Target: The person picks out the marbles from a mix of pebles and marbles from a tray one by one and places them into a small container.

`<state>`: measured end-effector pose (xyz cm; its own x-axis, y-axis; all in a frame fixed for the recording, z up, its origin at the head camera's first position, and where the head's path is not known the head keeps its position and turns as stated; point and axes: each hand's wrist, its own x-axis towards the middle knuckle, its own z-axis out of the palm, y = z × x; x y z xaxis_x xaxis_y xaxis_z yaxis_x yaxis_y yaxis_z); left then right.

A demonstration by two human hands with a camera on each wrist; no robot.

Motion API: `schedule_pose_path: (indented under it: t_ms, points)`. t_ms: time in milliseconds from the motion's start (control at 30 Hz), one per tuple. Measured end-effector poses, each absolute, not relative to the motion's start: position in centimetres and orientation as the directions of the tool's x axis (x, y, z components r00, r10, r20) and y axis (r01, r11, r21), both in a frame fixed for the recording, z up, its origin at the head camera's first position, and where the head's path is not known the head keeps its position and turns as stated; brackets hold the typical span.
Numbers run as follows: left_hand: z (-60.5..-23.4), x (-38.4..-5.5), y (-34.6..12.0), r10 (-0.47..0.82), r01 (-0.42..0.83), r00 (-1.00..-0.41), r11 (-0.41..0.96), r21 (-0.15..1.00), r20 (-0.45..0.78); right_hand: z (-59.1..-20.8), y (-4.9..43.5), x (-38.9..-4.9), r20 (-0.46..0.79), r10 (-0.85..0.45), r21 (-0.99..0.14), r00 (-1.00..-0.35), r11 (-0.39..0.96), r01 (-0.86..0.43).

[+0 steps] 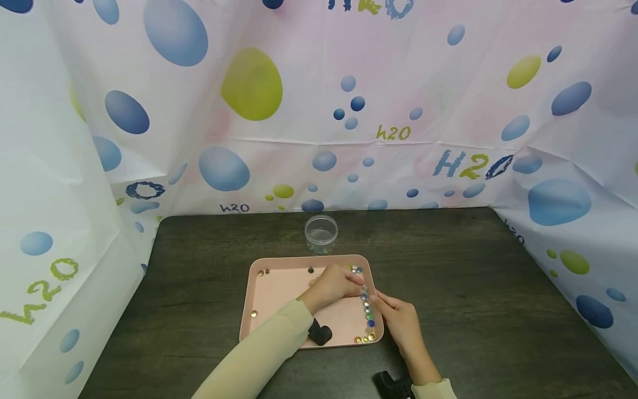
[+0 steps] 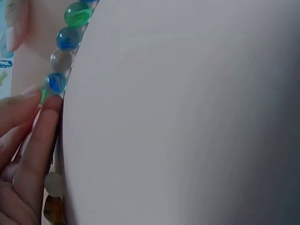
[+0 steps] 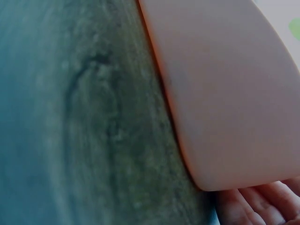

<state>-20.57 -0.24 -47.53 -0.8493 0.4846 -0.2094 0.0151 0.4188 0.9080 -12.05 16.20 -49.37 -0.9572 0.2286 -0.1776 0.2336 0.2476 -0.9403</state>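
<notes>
A: What's in front of me?

B: You have one smooth pink tray [image 1: 284,296], rectangular with rounded corners and a raised rim, lying on your dark, wood-grained worktop [image 1: 473,288].

A: And the grip of each hand?

B: Your left hand [image 1: 333,285] reaches across the tray to its right wall, finger and thumb together on what looks like a green marble [image 2: 44,96], mostly hidden between them. Your right hand [image 1: 406,324] is at the outside of that same wall, fingertips by the rim; I can't tell whether its grip is clamped there.

A: Count the rest for me.

B: Along the tray's right wall you have a row of round, glossy glass marbles [image 2: 69,38]. Next to your pinching fingertips the left wrist view shows five: blue, clear, blue, green, and a blue one cut off by the frame. Three shiny gold beads [image 1: 365,339] sit in the tray's near right corner. One dark bead [image 1: 310,270] lies by its far wall. One clear, round tub [image 1: 321,235] stands just beyond the tray.
</notes>
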Motion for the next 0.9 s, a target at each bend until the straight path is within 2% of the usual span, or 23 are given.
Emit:
schedule_pose_path:
  t_ms: [200, 433, 633, 900]
  points:
    - [-47.72, -20.37, 0.03, 0.502, -0.063, -0.833, 0.331, 0.942, -0.232, -49.4, 16.21, -12.03, -0.182, 0.215, -0.946, -0.96, 0.229, 0.231]
    - [-47.98, -20.47, -0.01, 0.547, 0.082, -0.826, 0.362, 0.929, -0.14, -49.31, 16.13, -12.0, -0.207, 0.226, -0.948, -0.952, 0.192, 0.252]
    - [-47.85, -20.5, 0.09, 0.531, 0.022, -0.829, 0.341, 0.94, -0.173, -49.17, 16.14, -11.99, -0.211, 0.23, -0.945, -0.95, 0.202, 0.259]
    - [-47.79, -20.56, 0.03, 0.533, 0.018, -0.828, 0.335, 0.942, -0.173, -49.1, 16.14, -12.06, -0.212, 0.231, -0.941, -0.95, 0.216, 0.262]
